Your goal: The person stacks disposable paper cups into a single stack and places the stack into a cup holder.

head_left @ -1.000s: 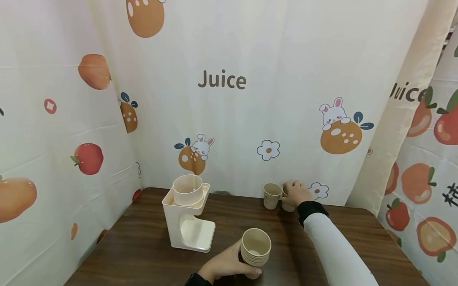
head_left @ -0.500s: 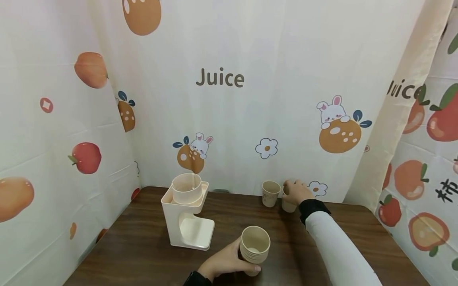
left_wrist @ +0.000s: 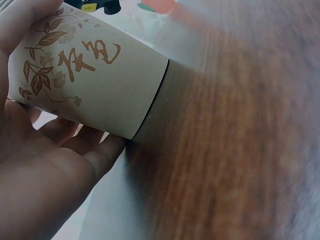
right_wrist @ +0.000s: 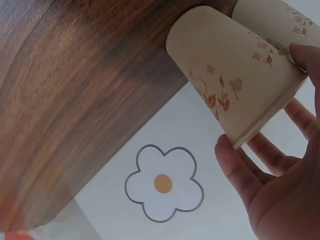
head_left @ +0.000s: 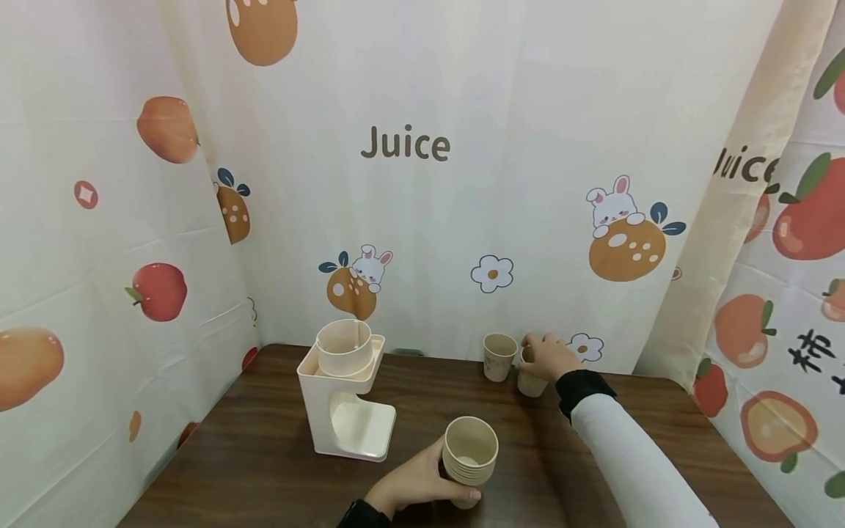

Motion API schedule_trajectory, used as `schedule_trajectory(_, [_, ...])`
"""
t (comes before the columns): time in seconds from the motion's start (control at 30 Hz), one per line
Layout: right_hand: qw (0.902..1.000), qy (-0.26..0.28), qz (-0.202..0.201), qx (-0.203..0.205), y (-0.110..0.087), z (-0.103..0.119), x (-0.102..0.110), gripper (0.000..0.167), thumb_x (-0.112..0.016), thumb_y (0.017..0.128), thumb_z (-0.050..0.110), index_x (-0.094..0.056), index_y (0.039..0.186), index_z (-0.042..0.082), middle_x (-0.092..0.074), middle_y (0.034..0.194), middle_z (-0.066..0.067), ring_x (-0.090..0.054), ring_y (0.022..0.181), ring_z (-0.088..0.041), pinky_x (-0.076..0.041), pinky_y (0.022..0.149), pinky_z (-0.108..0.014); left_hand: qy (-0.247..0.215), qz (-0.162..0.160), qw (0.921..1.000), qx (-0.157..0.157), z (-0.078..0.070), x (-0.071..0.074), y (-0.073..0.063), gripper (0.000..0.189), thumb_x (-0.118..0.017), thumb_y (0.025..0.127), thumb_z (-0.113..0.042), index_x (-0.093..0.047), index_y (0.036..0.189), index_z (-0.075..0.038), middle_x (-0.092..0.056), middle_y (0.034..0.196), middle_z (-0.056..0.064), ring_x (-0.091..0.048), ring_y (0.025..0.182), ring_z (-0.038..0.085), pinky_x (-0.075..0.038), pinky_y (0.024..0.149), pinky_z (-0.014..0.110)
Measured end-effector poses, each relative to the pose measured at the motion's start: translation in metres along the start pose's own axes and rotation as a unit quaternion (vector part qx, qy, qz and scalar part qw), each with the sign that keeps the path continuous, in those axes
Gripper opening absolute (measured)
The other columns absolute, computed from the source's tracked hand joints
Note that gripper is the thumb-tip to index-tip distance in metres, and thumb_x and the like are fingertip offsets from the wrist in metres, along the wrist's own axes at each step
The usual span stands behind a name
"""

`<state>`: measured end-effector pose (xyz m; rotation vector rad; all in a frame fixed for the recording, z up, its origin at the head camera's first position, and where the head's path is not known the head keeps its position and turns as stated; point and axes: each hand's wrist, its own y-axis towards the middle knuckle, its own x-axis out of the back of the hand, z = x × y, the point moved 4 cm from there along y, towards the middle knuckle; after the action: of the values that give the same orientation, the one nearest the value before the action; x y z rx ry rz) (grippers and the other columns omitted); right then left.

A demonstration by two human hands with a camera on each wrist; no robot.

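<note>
My left hand (head_left: 419, 480) grips a stack of beige paper cups (head_left: 471, 451) near the table's front edge, thumb and fingers around the side. The left wrist view shows the lowest cup (left_wrist: 90, 75) with its brown leaf print and characters; its base is at the tabletop. At the back right, my right hand (head_left: 549, 358) holds one paper cup (head_left: 530, 385) by its upper part. In the right wrist view, the thumb and fingertips are at the rim of that printed cup (right_wrist: 225, 65). A second paper cup (head_left: 499, 359) stands upright just left of it.
A cream-coloured machine (head_left: 323, 411) with a round open container (head_left: 345, 348) on top and a flat base tray stands left of the cup stack. Behind the brown wooden table (head_left: 264, 477) hangs a fruit-printed curtain (head_left: 422, 220), which also lines both sides.
My right hand has shifted its cup slightly toward me, away from the curtain. The left hand keeps its grip on the stack, and the neighbouring cup stays put.
</note>
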<state>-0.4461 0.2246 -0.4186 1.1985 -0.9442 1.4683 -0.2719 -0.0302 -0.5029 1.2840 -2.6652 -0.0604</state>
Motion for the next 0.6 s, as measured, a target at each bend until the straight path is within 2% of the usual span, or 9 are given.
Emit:
schedule_trajectory(0.3, [0.9990, -0.014, 0.019, 0.038, -0.015, 0.010, 0.007, 0.050, -0.075, 0.091, 0.038, -0.057, 0.126, 0.007, -0.054, 0.104, -0.020, -0.057, 0.088, -0.037, -0.052, 0.073, -0.052, -0.003, 0.002, 1.0000, 0.002, 0.001, -0.001, -0.001, 0.078, -0.084, 0.082, -0.018, -0.041, 0.146, -0.027, -0.057, 0.135, 0.000, -0.050, 0.127, 0.019, -0.031, 0.108, 0.046])
schedule_trajectory(0.6, [0.9965, -0.031, 0.035, 0.069, -0.031, 0.016, 0.014, 0.052, -0.074, 0.091, 0.043, -0.056, 0.127, 0.010, -0.053, 0.107, -0.019, -0.057, 0.094, -0.039, -0.052, 0.075, -0.053, -0.010, 0.007, 0.9999, -0.001, 0.000, -0.001, -0.001, 0.078, -0.084, 0.083, -0.017, -0.041, 0.147, -0.025, -0.057, 0.134, 0.000, -0.051, 0.126, 0.017, -0.030, 0.109, 0.047])
